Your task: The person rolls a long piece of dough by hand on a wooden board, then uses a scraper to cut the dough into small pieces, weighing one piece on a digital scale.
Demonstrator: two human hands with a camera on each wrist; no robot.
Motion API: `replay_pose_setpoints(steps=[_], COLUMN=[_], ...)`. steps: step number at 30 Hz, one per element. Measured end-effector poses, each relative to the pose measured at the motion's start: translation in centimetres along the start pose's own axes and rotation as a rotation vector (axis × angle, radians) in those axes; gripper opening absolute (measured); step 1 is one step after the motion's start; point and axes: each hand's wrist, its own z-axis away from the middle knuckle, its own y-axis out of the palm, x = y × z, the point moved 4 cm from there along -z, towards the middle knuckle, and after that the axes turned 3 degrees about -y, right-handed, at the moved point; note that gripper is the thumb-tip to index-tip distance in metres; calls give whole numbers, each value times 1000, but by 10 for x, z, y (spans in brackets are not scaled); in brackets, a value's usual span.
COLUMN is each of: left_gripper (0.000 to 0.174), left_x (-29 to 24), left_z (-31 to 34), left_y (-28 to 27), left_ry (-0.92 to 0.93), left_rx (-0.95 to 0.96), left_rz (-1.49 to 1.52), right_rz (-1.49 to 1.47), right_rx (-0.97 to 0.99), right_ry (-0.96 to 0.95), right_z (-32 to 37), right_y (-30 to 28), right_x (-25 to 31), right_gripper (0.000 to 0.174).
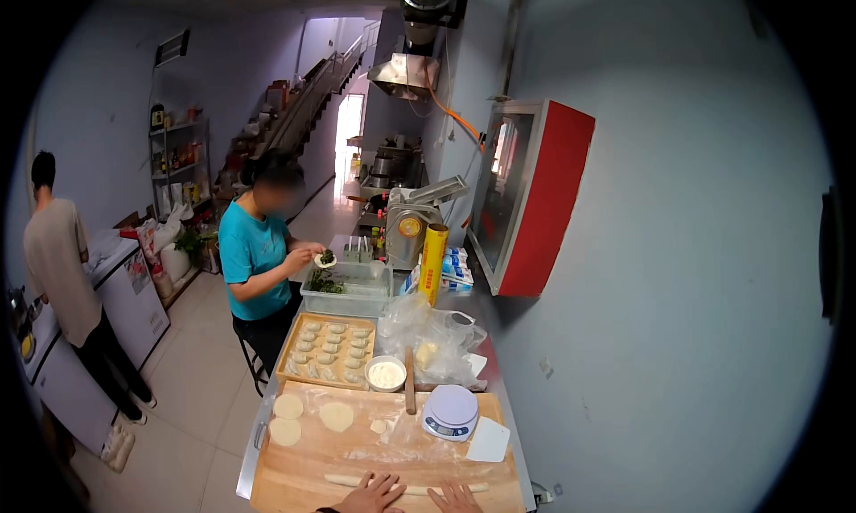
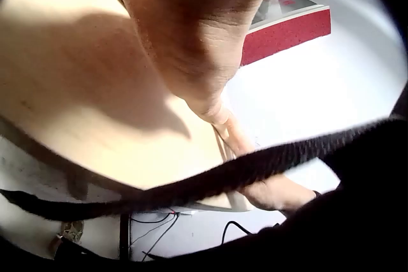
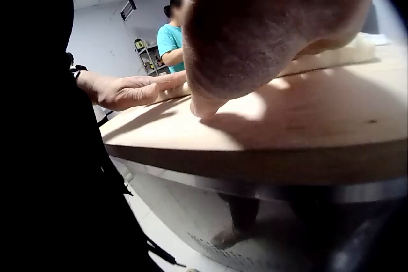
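A long thin rope of dough [image 1: 343, 481] lies across the near part of the wooden board [image 1: 303, 464]. My left hand [image 1: 373, 493] rests on the rope with its fingers spread and straight. To its right, my right hand [image 1: 455, 499] lies on the same rope, fingers also extended. In the right wrist view the dough rope [image 3: 341, 57] runs behind the right hand [image 3: 268, 29], close over the board. Seen from the left wrist, the left hand [image 2: 191, 29] hides the dough beneath it.
Round dough wrappers [image 1: 337, 417], a small dough piece [image 1: 378, 426], a kitchen scale [image 1: 450, 410], a white scraper [image 1: 489, 440] and a rolling pin [image 1: 410, 379] lie ahead. Beyond are a flour bowl [image 1: 386, 375] and a dumpling tray [image 1: 294, 339]. A person in teal [image 1: 254, 254] fills a wrapper.
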Motion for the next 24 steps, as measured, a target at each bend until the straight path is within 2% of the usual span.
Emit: replay_pose_setpoints(steps=[1,2,4,5,8,11,12,13,15,16,18,20,21,23,24], left_gripper=[82,78,72,72,76,73,74,75,82,82,78,76,76,75,76], left_x=[-1,1,12,19,39,27,23,19,4,8,19,31,36,48,50], left_z=[6,5,-12,-21,-44,-24,-11,5,31,36,27,10,0,-20,-21], left_y=[1,2,-4,-7,-3,-14,-8,-4,-4,4,0,-10,-17,-25,-25], left_ry=[9,13,24,-27,-131,-97,-54,-47,-127,-107,-99,-124,-178,-283,-282], left_rx=[-29,-64,-133,-119,-94,-87,-105,-109,48,33,-53,-133,-107,-64,-118], left_rz=[15,-29,-111,-97,-72,-86,-146,-109,9,-10,-53,-90,-94,-108,-117], right_rz=[38,15,176,258,192,180,183,113,-22,-28,-51,86,158,162,166], right_rx=[-28,-19,-16,-19,-111,-168,-30,-49,-74,-48,25,-77,-135,-116,-109], right_ry=[-37,27,26,27,90,48,54,47,35,68,134,128,125,155,166], right_z=[6,5,-15,-27,-45,-25,-13,4,34,33,31,9,-3,-17,-21], right_y=[4,12,11,4,-14,0,-4,-5,1,1,-1,-1,-1,-1,-3], right_x=[1,-2,-14,-19,-28,-34,-27,-19,-12,-17,-20,-33,-40,-50,-52], right_gripper=[90,91,84,81,79,80,81,84,90,90,90,83,79,81,82])
